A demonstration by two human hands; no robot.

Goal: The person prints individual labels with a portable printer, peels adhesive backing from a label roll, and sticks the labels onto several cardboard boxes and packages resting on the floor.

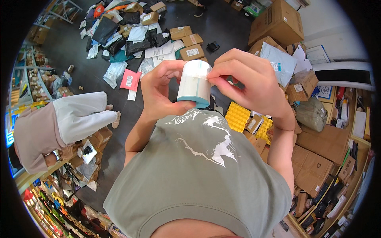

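Observation:
A roll of white labels on pale blue backing paper (195, 84) is held up in front of my chest. My left hand (159, 89) grips it from the left, thumb against the blue end face at the bottom and fingers around the upper side. On the other side, my right hand (248, 80) pinches a small whitish flap (202, 74) at the roll's surface between thumb and fingertips. Whether that flap is a label edge or a piece of tape, I cannot tell. The roll's far side is hidden.
Past my hands, a heap of parcels and mailer bags (131, 38) covers the floor. A small black device (213, 46) lies beside it. Cartons (276, 25) and a grey mailer bag (278, 64) are stacked at right. Another person (59, 125) leans over a counter at left.

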